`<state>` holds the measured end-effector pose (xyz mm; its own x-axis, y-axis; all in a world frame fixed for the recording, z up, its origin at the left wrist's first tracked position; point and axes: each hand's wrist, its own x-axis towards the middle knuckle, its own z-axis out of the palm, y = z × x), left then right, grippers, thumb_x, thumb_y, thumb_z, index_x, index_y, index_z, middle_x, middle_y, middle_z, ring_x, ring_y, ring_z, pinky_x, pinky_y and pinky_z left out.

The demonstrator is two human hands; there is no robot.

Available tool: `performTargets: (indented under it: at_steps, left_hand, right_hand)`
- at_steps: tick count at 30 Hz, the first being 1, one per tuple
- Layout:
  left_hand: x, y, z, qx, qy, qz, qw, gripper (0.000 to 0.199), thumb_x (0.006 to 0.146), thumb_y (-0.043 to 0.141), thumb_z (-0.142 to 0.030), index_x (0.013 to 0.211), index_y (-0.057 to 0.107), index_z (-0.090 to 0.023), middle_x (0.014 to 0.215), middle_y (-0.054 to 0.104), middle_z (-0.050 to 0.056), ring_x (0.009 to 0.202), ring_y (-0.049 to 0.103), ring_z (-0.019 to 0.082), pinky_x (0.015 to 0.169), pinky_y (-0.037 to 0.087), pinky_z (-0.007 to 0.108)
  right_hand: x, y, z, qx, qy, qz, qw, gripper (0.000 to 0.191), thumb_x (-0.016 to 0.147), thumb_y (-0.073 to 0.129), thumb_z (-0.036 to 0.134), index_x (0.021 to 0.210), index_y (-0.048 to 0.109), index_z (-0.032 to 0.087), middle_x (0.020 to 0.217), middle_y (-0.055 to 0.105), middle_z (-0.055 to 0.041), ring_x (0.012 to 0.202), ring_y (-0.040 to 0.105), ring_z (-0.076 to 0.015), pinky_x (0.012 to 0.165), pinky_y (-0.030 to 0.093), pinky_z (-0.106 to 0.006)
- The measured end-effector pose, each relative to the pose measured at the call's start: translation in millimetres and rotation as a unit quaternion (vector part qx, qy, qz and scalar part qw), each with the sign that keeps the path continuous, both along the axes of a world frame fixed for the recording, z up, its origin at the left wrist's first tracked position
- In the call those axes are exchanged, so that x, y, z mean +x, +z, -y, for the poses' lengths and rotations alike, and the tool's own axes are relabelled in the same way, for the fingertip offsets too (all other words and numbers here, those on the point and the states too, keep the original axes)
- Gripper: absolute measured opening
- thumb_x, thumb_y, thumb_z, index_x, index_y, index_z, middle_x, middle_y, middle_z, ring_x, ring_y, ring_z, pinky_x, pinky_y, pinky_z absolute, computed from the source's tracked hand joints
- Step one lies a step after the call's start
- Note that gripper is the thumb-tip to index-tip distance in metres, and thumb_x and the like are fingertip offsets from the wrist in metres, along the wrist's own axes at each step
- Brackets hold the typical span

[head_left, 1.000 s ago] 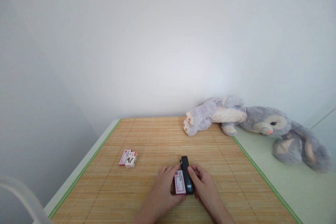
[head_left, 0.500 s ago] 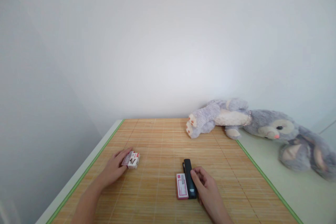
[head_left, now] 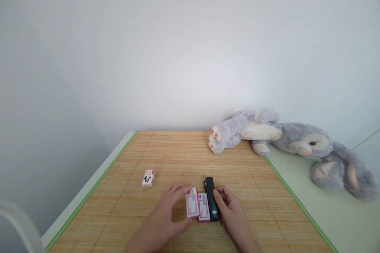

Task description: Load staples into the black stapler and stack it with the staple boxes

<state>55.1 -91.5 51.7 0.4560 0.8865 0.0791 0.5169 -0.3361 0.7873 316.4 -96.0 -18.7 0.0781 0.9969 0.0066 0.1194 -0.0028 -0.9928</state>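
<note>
Between the thumb and fingers of my left hand [head_left: 164,217] is a small white and pink box [head_left: 192,202], close against the left side of a matching pink box [head_left: 204,207]. That second box lies flat along the left side of a black stapler [head_left: 211,199]. My right hand [head_left: 233,213] is closed at the stapler's right side, thumb on its edge; its lower fingers are partly hidden. Farther left, a small white box with a dark stapler-like picture and red marks [head_left: 148,178] lies alone on the bamboo mat [head_left: 175,154].
A grey plush rabbit [head_left: 264,130] lies on its side at the back right, across the mat and the pale tabletop [head_left: 320,205]. A pale wall [head_left: 178,47] rises behind. Something curved and whitish [head_left: 20,221] shows at the lower left edge.
My left hand has carried a pink box from beside the small white box at the left over to the one by the stapler. My right hand remains at the stapler.
</note>
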Motion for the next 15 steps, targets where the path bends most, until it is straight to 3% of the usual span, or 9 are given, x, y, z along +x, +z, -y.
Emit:
performTargets:
  at_steps: [2, 4, 15]
  left_hand:
    - [30, 1.2, 6, -0.014, -0.045, 0.0, 0.999, 0.069, 0.079, 0.073, -0.024, 0.145, 0.055, -0.036, 0.149, 0.056, 0.004, 0.14, 0.047, 0.027, 0.123, 0.036, 0.047]
    - [43, 0.7, 6, -0.012, -0.054, 0.0, 0.998, 0.07, 0.078, 0.073, -0.021, 0.145, 0.056, -0.036, 0.147, 0.058, 0.003, 0.138, 0.047, 0.026, 0.122, 0.037, 0.046]
    - [52, -16.4, 1, -0.019, -0.043, 0.028, 0.999, 0.079, 0.076, 0.075, -0.02, 0.15, 0.051, -0.034, 0.15, 0.054, 0.005, 0.14, 0.047, 0.026, 0.123, 0.036, 0.044]
  right_hand:
    - [1, -1.5, 0, 0.008, 0.005, -0.001, 1.0, 0.049, 0.094, 0.058, 0.068, 0.093, 0.067, 0.02, 0.077, 0.065, -0.0021, 0.071, 0.058, -0.0194, 0.064, 0.045, -0.029]
    - [1, -2.8, 0, 0.014, 0.006, -0.002, 1.0, 0.049, 0.094, 0.059, 0.068, 0.093, 0.067, 0.019, 0.079, 0.067, -0.0032, 0.073, 0.06, -0.0203, 0.066, 0.047, -0.029]
    - [3, -1.9, 0, 0.013, 0.024, -0.012, 1.0, 0.048, 0.095, 0.057, 0.066, 0.092, 0.067, 0.019, 0.079, 0.068, -0.0034, 0.073, 0.061, -0.0208, 0.066, 0.048, -0.031]
